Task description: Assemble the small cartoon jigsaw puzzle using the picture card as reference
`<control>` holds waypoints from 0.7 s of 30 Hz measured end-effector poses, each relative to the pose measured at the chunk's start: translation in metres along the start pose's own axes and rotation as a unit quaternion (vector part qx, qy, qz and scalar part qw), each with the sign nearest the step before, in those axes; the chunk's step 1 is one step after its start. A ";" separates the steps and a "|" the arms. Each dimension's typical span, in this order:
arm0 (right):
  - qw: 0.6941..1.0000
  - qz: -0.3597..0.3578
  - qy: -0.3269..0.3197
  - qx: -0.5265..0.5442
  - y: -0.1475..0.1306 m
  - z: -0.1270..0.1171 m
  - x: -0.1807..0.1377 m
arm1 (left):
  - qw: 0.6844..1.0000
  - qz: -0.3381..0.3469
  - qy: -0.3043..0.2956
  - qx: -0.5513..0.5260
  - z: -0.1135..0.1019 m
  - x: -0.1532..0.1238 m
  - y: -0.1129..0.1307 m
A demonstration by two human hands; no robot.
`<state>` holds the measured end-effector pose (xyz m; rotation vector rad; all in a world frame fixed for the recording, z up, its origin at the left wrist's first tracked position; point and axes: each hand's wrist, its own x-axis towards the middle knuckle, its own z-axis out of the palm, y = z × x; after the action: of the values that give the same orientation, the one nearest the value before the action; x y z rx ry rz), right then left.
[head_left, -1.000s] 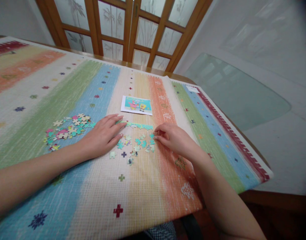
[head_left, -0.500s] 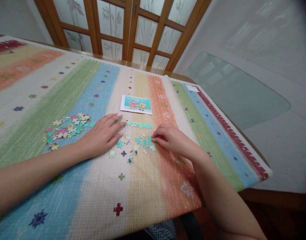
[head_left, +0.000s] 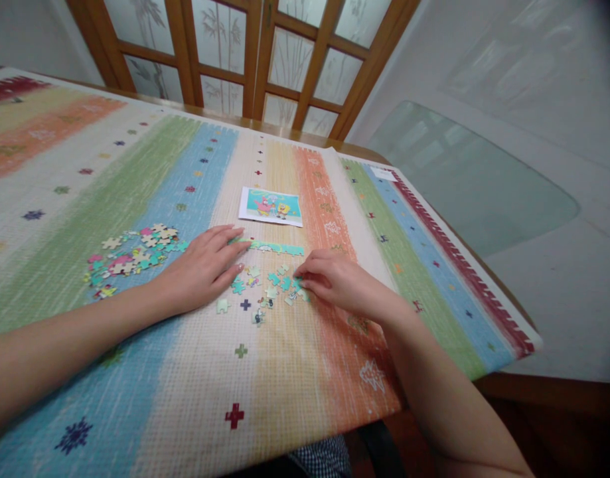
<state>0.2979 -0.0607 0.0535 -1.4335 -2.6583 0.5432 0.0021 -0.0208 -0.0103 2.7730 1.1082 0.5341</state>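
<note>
My left hand [head_left: 210, 264] lies flat and open on the cloth, its fingertips at the left end of a joined strip of puzzle pieces [head_left: 279, 249]. Below the strip is a loose scatter of teal, pale green and dark-marked puzzle pieces [head_left: 271, 291]. At the right side of this scatter, my right hand [head_left: 334, 279] has its thumb and fingertips drawn together on a teal puzzle piece [head_left: 297, 283], partly covered by the fingers. A printed picture card [head_left: 272, 206] with cartoon figures rests above the strip.
A larger pile of puzzle pieces [head_left: 135, 255] lies left of my left forearm. The striped tablecloth [head_left: 200, 385] covers the table, whose near edge is close to my body. Glazed wooden doors [head_left: 255, 66] and a white wall [head_left: 533, 166] stand behind and to the right.
My right hand has shifted slightly left, its fingertips now further over the teal pieces. My left hand stays in place on the strip.
</note>
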 end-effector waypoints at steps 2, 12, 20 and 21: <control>1.000 -0.018 0.007 0.011 0.000 0.001 -0.001 | 1.000 0.002 0.003 0.006 0.000 0.000 0.000; 0.998 -0.046 0.024 0.044 -0.003 0.000 0.000 | 1.000 0.001 -0.004 0.002 -0.001 0.000 0.000; 0.999 -0.009 0.028 -0.036 -0.007 0.007 0.002 | 1.000 0.006 0.004 0.000 0.000 0.000 0.000; 0.999 -0.007 0.025 -0.046 -0.009 0.008 0.003 | 1.000 0.007 0.003 0.001 0.000 0.000 0.000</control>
<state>0.2876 -0.0648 0.0488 -1.4306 -2.6842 0.3823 0.0020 -0.0207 -0.0103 2.7847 1.0926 0.5440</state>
